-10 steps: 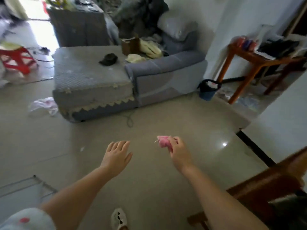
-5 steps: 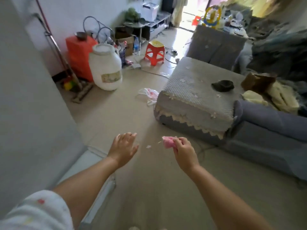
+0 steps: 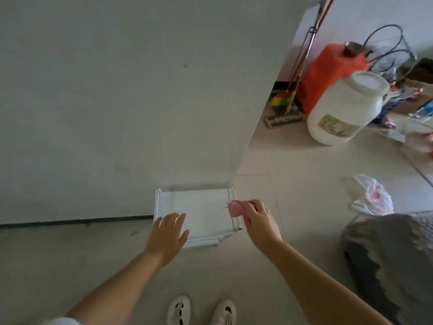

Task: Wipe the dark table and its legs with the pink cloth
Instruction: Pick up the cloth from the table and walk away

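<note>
While the right hand pinches the pink cloth above the white rack, the left hand is spread empty; no dark table shows, so wiping seems unstarted.

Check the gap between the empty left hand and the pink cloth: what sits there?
In the head view, only the pale top of the white rack shows between the left hand and the pink cloth, pinched by the right hand.

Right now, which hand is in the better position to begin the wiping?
The right hand. It already pinches the pink cloth between its fingers, while the left hand is open and empty. No dark table shows in this view, only a white rack by the wall.
</note>
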`<state>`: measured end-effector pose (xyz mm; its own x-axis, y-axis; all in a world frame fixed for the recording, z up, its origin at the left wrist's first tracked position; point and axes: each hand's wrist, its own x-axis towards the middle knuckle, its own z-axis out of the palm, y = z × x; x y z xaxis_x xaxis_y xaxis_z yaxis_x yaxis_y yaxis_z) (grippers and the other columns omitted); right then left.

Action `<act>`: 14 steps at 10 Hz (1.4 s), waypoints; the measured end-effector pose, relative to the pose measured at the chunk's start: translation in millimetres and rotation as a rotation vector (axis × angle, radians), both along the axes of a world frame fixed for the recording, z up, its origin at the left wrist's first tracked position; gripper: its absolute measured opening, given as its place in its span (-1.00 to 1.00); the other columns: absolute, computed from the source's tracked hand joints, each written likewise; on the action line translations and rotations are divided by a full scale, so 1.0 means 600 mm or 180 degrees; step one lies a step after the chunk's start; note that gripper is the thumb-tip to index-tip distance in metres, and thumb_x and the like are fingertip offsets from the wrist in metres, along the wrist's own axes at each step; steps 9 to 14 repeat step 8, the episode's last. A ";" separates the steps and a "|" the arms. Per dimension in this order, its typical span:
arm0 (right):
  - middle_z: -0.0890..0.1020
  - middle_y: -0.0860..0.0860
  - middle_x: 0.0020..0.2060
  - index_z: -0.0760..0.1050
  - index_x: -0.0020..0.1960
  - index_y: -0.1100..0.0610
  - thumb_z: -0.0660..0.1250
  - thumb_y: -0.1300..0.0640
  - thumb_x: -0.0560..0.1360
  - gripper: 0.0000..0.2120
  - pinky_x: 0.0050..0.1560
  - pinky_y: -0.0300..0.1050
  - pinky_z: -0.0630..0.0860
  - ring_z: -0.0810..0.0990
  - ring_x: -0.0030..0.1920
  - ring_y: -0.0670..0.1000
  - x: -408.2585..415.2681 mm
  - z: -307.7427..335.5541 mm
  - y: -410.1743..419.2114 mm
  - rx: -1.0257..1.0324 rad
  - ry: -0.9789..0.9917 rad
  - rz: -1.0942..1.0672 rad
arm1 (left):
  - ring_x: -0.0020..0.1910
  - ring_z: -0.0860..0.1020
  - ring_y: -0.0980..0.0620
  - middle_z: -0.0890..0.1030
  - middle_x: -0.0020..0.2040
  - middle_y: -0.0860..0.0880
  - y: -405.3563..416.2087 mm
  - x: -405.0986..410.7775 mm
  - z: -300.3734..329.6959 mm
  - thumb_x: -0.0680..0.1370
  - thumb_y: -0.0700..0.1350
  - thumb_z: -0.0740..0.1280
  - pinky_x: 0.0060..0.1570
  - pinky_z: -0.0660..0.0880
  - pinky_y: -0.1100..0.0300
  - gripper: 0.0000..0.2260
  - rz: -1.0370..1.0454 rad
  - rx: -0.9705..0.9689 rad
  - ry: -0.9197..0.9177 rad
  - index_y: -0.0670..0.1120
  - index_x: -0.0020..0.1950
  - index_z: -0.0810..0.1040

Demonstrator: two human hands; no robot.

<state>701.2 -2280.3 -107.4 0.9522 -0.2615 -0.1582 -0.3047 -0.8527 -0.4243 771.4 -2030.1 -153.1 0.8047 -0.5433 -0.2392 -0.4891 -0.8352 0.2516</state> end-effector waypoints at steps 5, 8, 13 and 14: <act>0.12 0.07 0.48 0.16 0.48 -0.02 0.16 0.08 0.58 -0.51 0.46 0.02 0.05 0.10 0.46 0.15 0.138 -0.354 0.106 -0.0285 0.0285 0.0912 | 0.39 0.23 -0.16 0.34 0.39 -0.21 0.011 -0.010 -0.350 0.51 0.03 0.08 0.32 0.18 -0.17 -0.49 0.0014 0.0145 -0.0563 -0.17 0.40 0.31; 0.07 0.09 0.50 0.04 0.50 0.00 0.07 -0.20 0.56 -0.41 0.48 0.17 -0.03 0.04 0.49 0.15 0.136 -0.341 0.105 -0.0463 0.0625 0.1065 | 0.38 0.25 -0.17 0.35 0.39 -0.21 0.006 -0.009 -0.336 0.51 0.04 0.19 0.32 0.24 -0.17 -0.49 0.0034 0.0220 -0.0479 -0.16 0.39 0.27; 0.07 0.09 0.50 0.04 0.50 0.00 0.07 -0.20 0.56 -0.41 0.48 0.17 -0.03 0.04 0.49 0.15 0.136 -0.341 0.105 -0.0463 0.0625 0.1065 | 0.38 0.25 -0.17 0.35 0.39 -0.21 0.006 -0.009 -0.336 0.51 0.04 0.19 0.32 0.24 -0.17 -0.49 0.0034 0.0220 -0.0479 -0.16 0.39 0.27; 0.07 0.09 0.50 0.04 0.50 0.00 0.07 -0.20 0.56 -0.41 0.48 0.17 -0.03 0.04 0.49 0.15 0.136 -0.341 0.105 -0.0463 0.0625 0.1065 | 0.38 0.25 -0.17 0.35 0.39 -0.21 0.006 -0.009 -0.336 0.51 0.04 0.19 0.32 0.24 -0.17 -0.49 0.0034 0.0220 -0.0479 -0.16 0.39 0.27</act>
